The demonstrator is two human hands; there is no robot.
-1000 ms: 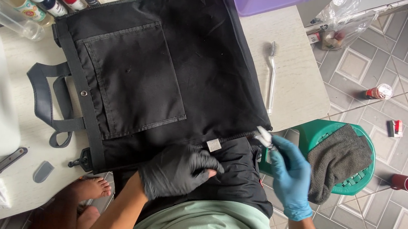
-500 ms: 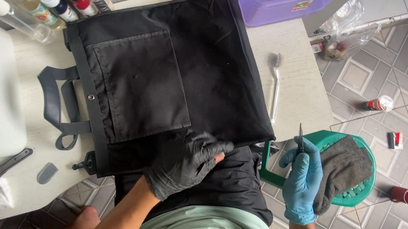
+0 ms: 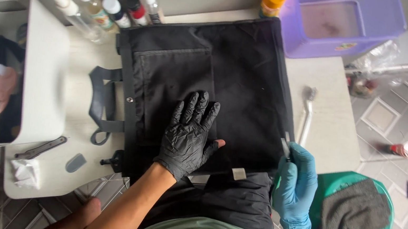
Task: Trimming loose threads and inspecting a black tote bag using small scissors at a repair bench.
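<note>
Black bag [image 3: 230,81] lies flat on the surface [image 3: 326,132], under the spread fingers [image 3: 195,109] of the left hand [image 3: 189,136]. Right hand [image 3: 295,188] fingers hold a small thin tool [image 3: 285,146] beside the bag's edge.

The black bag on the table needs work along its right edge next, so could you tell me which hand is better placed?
Probably the right hand: it holds a small tool at the bag's right edge, while the left hand lies flat mid-bag.
</note>
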